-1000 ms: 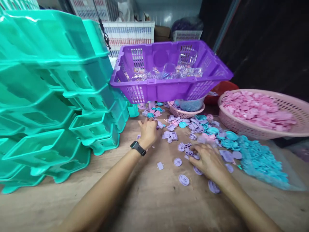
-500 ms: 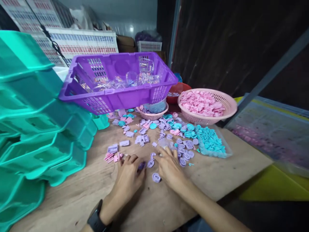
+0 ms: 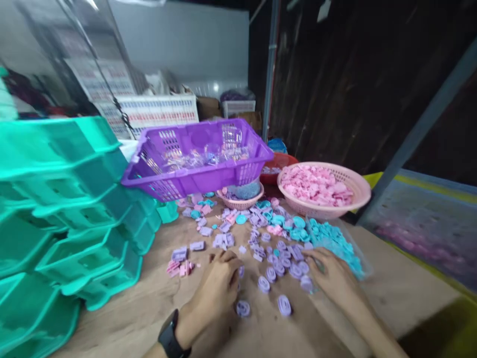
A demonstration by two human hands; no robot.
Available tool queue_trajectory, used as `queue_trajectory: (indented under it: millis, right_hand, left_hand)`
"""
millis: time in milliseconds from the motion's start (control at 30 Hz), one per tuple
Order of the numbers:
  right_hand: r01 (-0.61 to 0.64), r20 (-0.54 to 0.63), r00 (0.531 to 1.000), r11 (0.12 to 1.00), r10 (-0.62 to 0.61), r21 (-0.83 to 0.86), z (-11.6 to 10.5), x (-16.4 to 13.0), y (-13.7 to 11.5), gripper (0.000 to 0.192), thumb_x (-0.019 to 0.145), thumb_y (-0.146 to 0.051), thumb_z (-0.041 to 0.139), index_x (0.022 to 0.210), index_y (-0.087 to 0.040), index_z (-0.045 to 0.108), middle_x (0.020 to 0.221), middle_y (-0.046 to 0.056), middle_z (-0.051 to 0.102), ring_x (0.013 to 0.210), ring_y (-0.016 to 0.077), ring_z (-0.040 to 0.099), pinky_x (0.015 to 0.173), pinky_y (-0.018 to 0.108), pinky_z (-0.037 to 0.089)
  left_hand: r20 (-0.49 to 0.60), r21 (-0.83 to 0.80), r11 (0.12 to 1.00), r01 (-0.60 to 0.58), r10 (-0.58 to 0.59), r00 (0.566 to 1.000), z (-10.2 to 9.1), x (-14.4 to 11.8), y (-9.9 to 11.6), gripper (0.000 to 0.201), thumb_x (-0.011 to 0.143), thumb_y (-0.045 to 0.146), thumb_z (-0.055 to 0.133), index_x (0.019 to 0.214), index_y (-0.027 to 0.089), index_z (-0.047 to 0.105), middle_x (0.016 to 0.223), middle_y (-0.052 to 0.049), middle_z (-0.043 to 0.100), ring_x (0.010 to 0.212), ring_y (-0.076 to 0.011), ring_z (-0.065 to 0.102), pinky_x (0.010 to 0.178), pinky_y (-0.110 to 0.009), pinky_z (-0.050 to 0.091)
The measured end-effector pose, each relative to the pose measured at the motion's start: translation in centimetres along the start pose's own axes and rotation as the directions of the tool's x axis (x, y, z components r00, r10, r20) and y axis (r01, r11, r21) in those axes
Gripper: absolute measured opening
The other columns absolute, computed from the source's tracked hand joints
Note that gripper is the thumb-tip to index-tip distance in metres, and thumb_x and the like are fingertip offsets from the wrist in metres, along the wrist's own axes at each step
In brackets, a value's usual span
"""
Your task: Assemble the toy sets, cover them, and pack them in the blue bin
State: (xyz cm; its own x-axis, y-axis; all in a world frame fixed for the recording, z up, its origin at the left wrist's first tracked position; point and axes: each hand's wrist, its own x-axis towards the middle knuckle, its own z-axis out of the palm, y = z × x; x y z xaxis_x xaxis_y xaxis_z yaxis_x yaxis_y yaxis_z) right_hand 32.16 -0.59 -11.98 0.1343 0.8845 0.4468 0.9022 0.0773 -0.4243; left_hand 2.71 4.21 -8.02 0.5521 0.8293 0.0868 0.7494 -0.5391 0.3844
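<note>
At the far left stood stacked green bins (image 3: 85, 194), beside a wooden table (image 3: 122, 318). Next lay small pink blocks (image 3: 185, 268), with two purple boxes (image 3: 179, 254) just behind them. A slanted purple basket (image 3: 194, 181) behind these held clear packets. The left hand (image 3: 219, 281), a black watch (image 3: 172, 338) at its wrist, was curled over the table; a purple piece (image 3: 241, 271) showed past its fingers, but whether it was pinched could not be told. Purple discs (image 3: 264, 284) lay loose between the hands, those at the right bunched together. The right hand (image 3: 328, 273), thumb and forefinger parted, was at the right edge of this bunch, in front of heaped blue pieces (image 3: 335, 237). Behind, a pink basket (image 3: 359, 181) held pink pieces (image 3: 313, 185).
</note>
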Motion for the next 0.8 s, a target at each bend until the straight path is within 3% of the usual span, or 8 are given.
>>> queue_trajectory:
  millis: [167,333,433,533,667,800]
  right_hand:
    - [0.034,0.031,0.999,0.998,-0.035,0.046,1.1,3.1,0.9,0.041,0.091,-0.036,0.042,0.096,-0.025,0.081,0.098,0.008,0.081,0.09,0.0261,0.077,0.081,0.038,0.06]
    - [0.086,0.063,0.994,0.996,-0.087,0.021,1.0,7.2,0.2,0.042,0.092,-0.036,0.043,0.098,-0.022,0.082,0.1,0.008,0.081,0.092,0.0267,0.078,0.082,0.038,0.06]
    - [0.134,0.067,0.989,0.991,-0.134,0.007,1.2,10.4,-0.2,0.038,0.091,-0.031,0.046,0.098,-0.021,0.082,0.099,0.009,0.081,0.092,0.0266,0.078,0.082,0.037,0.06]
    - [0.17,0.037,0.985,0.985,-0.171,0.017,2.4,14.2,-1.2,0.033,0.09,-0.024,0.05,0.099,-0.019,0.081,0.101,0.011,0.081,0.095,0.0272,0.077,0.087,0.038,0.058]
    - [0.21,0.025,0.977,0.976,-0.211,0.061,5.3,18.9,-3.7,0.03,0.09,-0.017,0.052,0.1,-0.022,0.079,0.107,0.008,0.08,0.104,0.024,0.073,0.097,0.036,0.053]
    - [0.108,-0.003,0.994,0.991,-0.108,0.074,7.5,21.9,-5.6,0.018,0.089,-0.022,0.062,0.102,-0.021,0.074,0.097,0.007,0.08,0.094,0.0248,0.074,0.086,0.034,0.053]
  left_hand:
    - [-0.131,0.135,0.989,-0.056,0.074,0.989,-1.5,6.4,-0.5,0.029,0.086,0.001,0.047,0.093,0.016,0.07,0.104,-0.009,0.071,0.104,-0.0256,0.064,0.092,-0.038,0.052]
    - [-0.139,0.201,0.978,-0.059,0.089,0.986,-2.5,12.3,-1.5,0.033,0.08,-0.002,0.05,0.103,0.013,0.07,0.118,-0.013,0.069,0.118,-0.028,0.06,0.103,-0.042,0.05]
    - [-0.161,0.216,0.976,0.016,0.019,0.987,-3.0,14.6,-2.5,0.036,0.081,0.0,0.054,0.112,0.011,0.068,0.124,-0.015,0.068,0.123,-0.0292,0.059,0.107,-0.044,0.048]
    - [-0.178,0.214,0.969,0.127,-0.089,0.98,-3.5,16.3,-3.9,0.028,0.092,0.003,0.05,0.112,0.008,0.067,0.12,-0.018,0.069,0.119,-0.0276,0.062,0.106,-0.044,0.049]
    - [-0.097,0.196,0.96,0.201,-0.185,0.978,-3.9,18.6,-5.9,0.017,0.102,0.025,0.058,0.105,0.012,0.069,0.104,-0.008,0.072,0.098,-0.0205,0.07,0.093,-0.041,0.057]
    - [-0.058,0.176,0.961,0.212,-0.205,0.977,-4.0,20.8,-7.0,0.026,0.101,0.037,0.063,0.114,0.015,0.067,0.112,-0.007,0.071,0.099,-0.0202,0.07,0.09,-0.042,0.06]
